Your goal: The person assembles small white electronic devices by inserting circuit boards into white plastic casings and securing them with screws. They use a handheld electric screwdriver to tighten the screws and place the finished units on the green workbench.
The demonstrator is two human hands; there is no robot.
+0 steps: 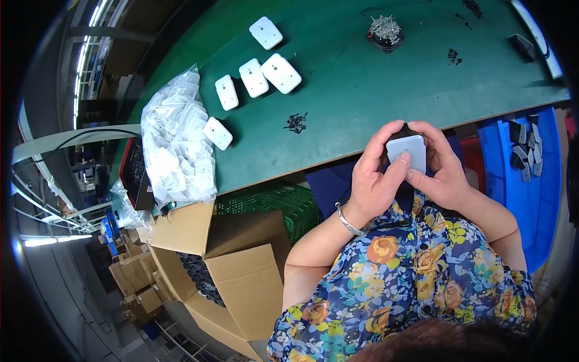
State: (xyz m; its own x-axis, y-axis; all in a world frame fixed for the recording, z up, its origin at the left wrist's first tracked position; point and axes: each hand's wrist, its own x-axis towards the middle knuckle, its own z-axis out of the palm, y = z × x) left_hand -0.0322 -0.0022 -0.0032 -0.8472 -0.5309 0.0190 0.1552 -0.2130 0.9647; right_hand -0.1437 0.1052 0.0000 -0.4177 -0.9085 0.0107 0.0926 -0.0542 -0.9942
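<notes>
Both my hands are wrapped around a small white-and-black plastic case (pixel 415 151) in front of my chest, just off the near edge of the green table (pixel 362 102). My left hand (pixel 375 184) grips its left side, the thumb pressed on the white face. Around the right side curls my right hand (pixel 445 175), its thumb at the lower edge. Fingertips of both hands meet near the black far end. The underside of the case is hidden. Beyond my left hand, a small heap of black screws (pixel 295 123) lies on the table.
Several white plastic covers (pixel 253 78) lie at the far left beside a clear bag (pixel 178 142) of white parts. A dish of metal screws (pixel 385 31) stands farther back. A blue bin (pixel 546 199) is at right; an open carton (pixel 244 289) and green crate (pixel 289 205) are at left.
</notes>
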